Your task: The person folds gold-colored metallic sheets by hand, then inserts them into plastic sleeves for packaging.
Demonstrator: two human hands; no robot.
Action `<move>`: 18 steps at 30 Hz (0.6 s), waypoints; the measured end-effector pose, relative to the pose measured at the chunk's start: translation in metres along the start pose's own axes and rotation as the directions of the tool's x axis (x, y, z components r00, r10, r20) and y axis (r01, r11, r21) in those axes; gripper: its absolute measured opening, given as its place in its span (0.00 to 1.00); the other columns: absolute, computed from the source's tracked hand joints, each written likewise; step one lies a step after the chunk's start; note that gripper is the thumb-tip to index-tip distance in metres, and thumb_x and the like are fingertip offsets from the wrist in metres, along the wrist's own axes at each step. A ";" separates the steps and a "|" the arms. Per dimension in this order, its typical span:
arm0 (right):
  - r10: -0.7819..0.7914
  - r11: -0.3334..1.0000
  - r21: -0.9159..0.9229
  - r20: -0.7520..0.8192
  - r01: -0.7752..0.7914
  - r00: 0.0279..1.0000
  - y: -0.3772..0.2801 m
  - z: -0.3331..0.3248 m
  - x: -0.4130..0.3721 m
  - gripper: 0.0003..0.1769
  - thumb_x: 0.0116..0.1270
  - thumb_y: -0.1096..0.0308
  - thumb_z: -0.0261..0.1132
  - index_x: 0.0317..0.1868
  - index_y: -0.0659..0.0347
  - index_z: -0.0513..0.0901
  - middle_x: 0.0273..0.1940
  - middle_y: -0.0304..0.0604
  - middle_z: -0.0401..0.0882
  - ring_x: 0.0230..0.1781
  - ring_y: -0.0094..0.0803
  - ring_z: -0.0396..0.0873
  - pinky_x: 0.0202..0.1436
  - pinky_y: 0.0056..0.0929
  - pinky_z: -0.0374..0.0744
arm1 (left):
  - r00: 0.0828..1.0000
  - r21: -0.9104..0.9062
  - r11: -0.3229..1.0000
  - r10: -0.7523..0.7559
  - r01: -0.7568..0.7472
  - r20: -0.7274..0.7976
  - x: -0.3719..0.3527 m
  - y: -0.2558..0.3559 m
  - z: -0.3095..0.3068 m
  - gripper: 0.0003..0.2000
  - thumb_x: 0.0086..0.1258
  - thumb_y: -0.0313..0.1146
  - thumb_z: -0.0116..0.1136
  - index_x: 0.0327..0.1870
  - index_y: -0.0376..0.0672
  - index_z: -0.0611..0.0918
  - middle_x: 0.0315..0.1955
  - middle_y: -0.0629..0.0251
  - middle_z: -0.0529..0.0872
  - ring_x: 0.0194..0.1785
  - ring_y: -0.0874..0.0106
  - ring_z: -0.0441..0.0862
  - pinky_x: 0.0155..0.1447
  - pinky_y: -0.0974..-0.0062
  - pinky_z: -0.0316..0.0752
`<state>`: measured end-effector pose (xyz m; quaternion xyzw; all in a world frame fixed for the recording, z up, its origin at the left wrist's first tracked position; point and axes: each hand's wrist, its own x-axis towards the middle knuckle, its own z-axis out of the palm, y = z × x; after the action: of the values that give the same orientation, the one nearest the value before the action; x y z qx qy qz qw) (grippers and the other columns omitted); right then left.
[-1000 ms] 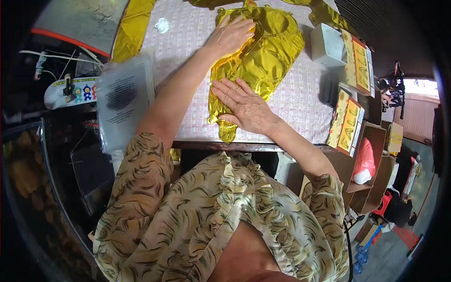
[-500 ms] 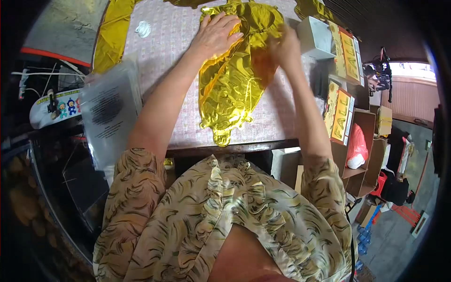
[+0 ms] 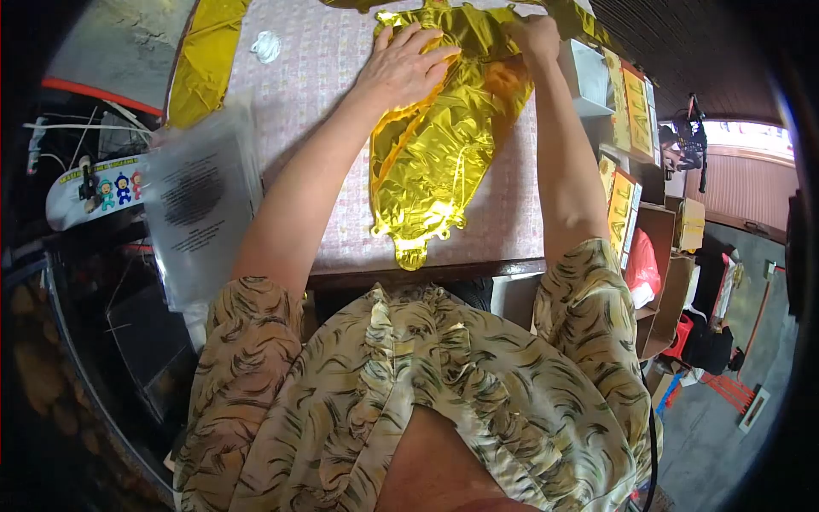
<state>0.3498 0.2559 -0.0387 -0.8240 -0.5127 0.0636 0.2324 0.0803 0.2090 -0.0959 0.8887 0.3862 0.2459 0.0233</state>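
A flat, uninflated gold foil balloon [image 3: 439, 149] lies on the table with a pale patterned cloth [image 3: 316, 77], its neck pointing at the near edge. My left hand [image 3: 408, 64] presses flat on the balloon's upper left part, fingers spread. Further out, my right hand [image 3: 533, 36] reaches to the balloon's far right edge and closes on the foil there.
Another gold foil piece [image 3: 200, 60] lies along the table's left side, and a small clear disc [image 3: 267, 46] sits nearby. A white box [image 3: 589, 77] and "FALL" packages [image 3: 621, 213] stand at the right. A clear plastic bag with a printed sheet [image 3: 200, 205] hangs off the left edge.
My right hand left the balloon's lower part and moved up to its far right edge. The balloon has been folded narrower. My left hand stayed on the upper part.
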 end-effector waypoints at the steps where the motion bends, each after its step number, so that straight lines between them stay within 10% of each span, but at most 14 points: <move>1: -0.002 1.000 0.001 0.003 0.002 1.000 -0.007 -0.002 -0.001 0.24 0.61 0.56 0.73 0.49 0.68 0.90 0.53 0.62 0.88 0.52 0.52 0.88 0.56 0.46 0.85 | 1.000 0.001 1.000 -0.004 0.004 0.001 -0.001 0.000 0.000 0.20 0.82 0.51 0.47 0.71 0.69 0.79 0.75 0.69 0.73 0.81 0.64 0.62 0.83 0.46 0.48; 3: -0.055 0.998 0.014 -0.163 0.059 0.985 -0.028 -0.006 -0.001 0.19 0.64 0.59 0.79 0.39 0.71 0.89 0.30 0.47 0.89 0.34 0.33 0.89 0.37 0.34 0.84 | 1.000 0.002 1.000 0.011 -0.011 -0.011 -0.001 0.000 -0.001 0.20 0.82 0.51 0.46 0.70 0.69 0.80 0.75 0.69 0.73 0.81 0.65 0.62 0.82 0.47 0.49; 8: -0.133 0.941 0.324 0.075 0.102 0.988 -0.070 -0.018 -0.021 0.21 0.64 0.55 0.78 0.42 0.69 0.91 0.35 0.53 0.91 0.37 0.45 0.91 0.44 0.42 0.85 | 1.000 0.022 1.000 0.021 -0.021 -0.007 0.002 0.001 -0.006 0.20 0.81 0.49 0.46 0.68 0.66 0.82 0.71 0.68 0.77 0.77 0.64 0.67 0.81 0.47 0.51; 10: -0.392 0.173 0.976 0.191 -0.132 0.900 -0.054 0.017 -0.016 0.35 0.64 0.53 0.79 0.68 0.58 0.81 0.51 0.51 0.91 0.41 0.53 0.90 0.51 0.46 0.88 | 1.000 0.020 1.000 0.017 -0.017 0.018 0.002 0.002 -0.008 0.20 0.81 0.49 0.47 0.67 0.65 0.83 0.69 0.67 0.78 0.75 0.63 0.69 0.81 0.47 0.51; 11: -0.394 0.175 0.976 0.193 -0.132 0.899 -0.043 0.019 -0.023 0.35 0.64 0.53 0.79 0.68 0.58 0.81 0.51 0.51 0.91 0.41 0.53 0.90 0.51 0.46 0.88 | 1.000 0.032 0.999 0.016 -0.017 0.023 0.002 0.001 -0.008 0.20 0.80 0.49 0.47 0.67 0.64 0.83 0.67 0.66 0.79 0.73 0.62 0.71 0.81 0.48 0.52; 14: -0.465 0.775 0.434 -0.099 0.458 0.880 -0.001 0.014 -0.064 0.16 0.70 0.69 0.64 0.56 0.55 0.89 0.47 0.52 0.90 0.46 0.52 0.90 0.54 0.43 0.85 | 1.000 0.046 0.999 -0.001 0.000 0.025 0.000 0.002 -0.008 0.20 0.80 0.49 0.47 0.66 0.63 0.84 0.65 0.64 0.81 0.71 0.61 0.74 0.80 0.48 0.54; 15: -0.524 0.836 0.108 -0.132 0.537 0.842 0.010 0.017 -0.080 0.20 0.71 0.73 0.60 0.59 0.48 0.89 0.50 0.49 0.90 0.48 0.53 0.89 0.55 0.43 0.85 | 1.000 0.046 0.999 -0.006 0.005 0.027 0.001 0.002 -0.009 0.20 0.80 0.49 0.47 0.66 0.63 0.84 0.64 0.63 0.81 0.70 0.61 0.75 0.80 0.48 0.54; 18: -0.546 0.832 0.011 -0.153 0.554 0.823 0.012 0.024 -0.116 0.26 0.67 0.76 0.60 0.59 0.39 0.89 0.58 0.39 0.84 0.59 0.45 0.80 0.65 0.48 0.72 | 1.000 0.054 0.999 -0.005 0.003 0.029 0.001 0.002 -0.009 0.20 0.80 0.50 0.48 0.66 0.63 0.84 0.62 0.62 0.82 0.70 0.60 0.76 0.80 0.47 0.54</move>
<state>0.2975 0.1581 -0.0813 -0.6370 -0.7084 -0.0516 0.2995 0.0779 0.2069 -0.0870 0.8918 0.3940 0.2224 0.0054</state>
